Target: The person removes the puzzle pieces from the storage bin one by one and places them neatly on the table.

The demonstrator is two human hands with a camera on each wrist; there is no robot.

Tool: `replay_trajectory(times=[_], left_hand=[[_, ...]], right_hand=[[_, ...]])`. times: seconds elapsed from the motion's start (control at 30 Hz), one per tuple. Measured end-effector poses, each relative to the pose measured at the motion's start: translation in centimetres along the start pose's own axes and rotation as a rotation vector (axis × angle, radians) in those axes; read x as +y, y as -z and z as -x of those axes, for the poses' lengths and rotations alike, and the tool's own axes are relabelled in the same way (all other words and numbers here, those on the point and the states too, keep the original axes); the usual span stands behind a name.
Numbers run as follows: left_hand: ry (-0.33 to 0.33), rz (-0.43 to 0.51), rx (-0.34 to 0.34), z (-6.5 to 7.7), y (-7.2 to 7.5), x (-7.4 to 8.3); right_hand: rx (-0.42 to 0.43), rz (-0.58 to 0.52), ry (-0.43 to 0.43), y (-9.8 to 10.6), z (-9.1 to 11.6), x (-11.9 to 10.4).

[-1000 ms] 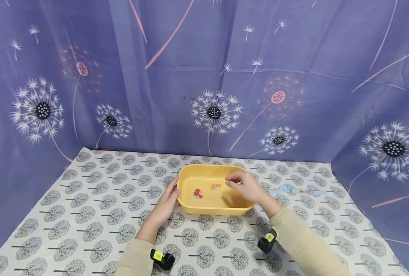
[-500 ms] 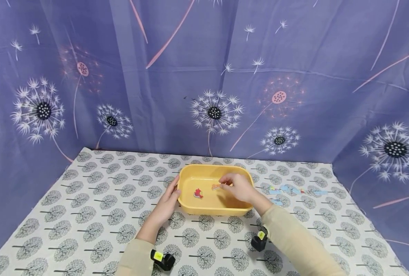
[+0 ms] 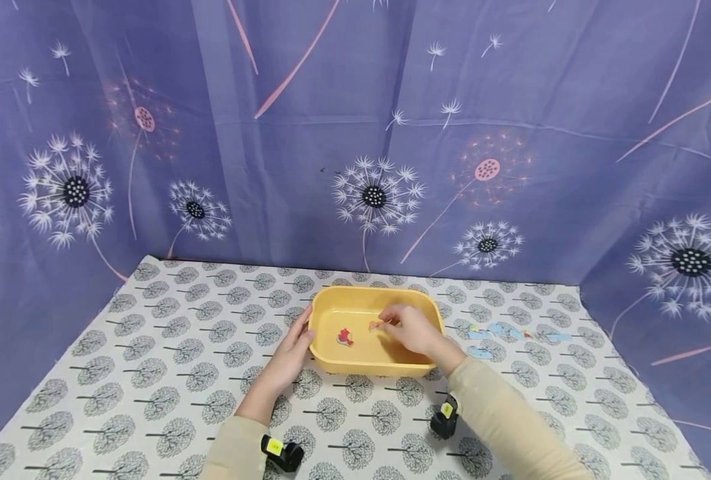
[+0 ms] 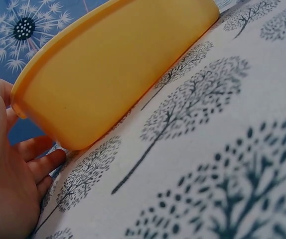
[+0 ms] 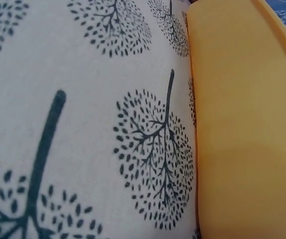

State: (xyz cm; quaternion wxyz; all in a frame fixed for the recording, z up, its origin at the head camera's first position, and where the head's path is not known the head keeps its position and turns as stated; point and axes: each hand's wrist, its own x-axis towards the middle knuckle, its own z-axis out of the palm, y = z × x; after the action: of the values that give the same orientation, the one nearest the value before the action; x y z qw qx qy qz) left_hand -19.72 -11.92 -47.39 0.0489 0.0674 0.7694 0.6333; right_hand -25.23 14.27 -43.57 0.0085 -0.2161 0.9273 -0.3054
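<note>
A yellow plastic basin (image 3: pixel 355 368) sits mid-table. My left hand (image 3: pixel 289 353) grips its left end; in the left wrist view the thumb is at the rim and the fingers curl against the outer wall. Inside the basin, my right hand (image 3: pixel 414 331) reaches down, with thumb and forefinger pinching the edge of a small flat orange piece (image 3: pixel 374 325) on the floor. A red flat cutout piece (image 3: pixel 344 337) lies left of it, untouched. The right wrist view shows only the basin's outer wall (image 5: pixel 247 124) and cloth, so those fingertips are hidden there.
Several light-blue flat pieces (image 3: pixel 480 353), some with coloured prints, lie on the cloth right of the basin. A white tree-print cloth (image 3: pixel 199 380) covers the table. Behind it hangs a purple dandelion-print curtain (image 3: pixel 283 200).
My right hand has moved left and down inside the basin to the orange piece. That forearm has followed, uncovering a blue piece on the cloth. The left hand stays on the basin.
</note>
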Motion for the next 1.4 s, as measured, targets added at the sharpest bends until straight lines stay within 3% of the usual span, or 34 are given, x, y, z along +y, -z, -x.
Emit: replay_trajectory(times=[0.37, 0.67, 0.93, 1.17, 1.4], left_hand=[[0.002, 0.000, -0.004, -0.01, -0.11, 0.04], [0.000, -0.001, -0.011, -0.07, -0.15, -0.16], [-0.004, -0.004, -0.008, 0.02, -0.09, -0.17], [-0.010, 0.009, -0.019, 0.14, -0.10, -0.16], [-0.004, -0.010, -0.002, -0.02, -0.07, -0.08]], right_hand=[[-0.034, 0.050, -0.041, -0.28, -0.31, 0.06], [-0.071, 0.185, -0.008, -0.29, -0.26, 0.11], [-0.030, 0.223, 0.045, -0.46, -0.29, 0.19], [-0.077, 0.216, -0.042, -0.64, -0.39, -0.26], [-0.078, 0.222, -0.042, -0.71, -0.65, -0.41]])
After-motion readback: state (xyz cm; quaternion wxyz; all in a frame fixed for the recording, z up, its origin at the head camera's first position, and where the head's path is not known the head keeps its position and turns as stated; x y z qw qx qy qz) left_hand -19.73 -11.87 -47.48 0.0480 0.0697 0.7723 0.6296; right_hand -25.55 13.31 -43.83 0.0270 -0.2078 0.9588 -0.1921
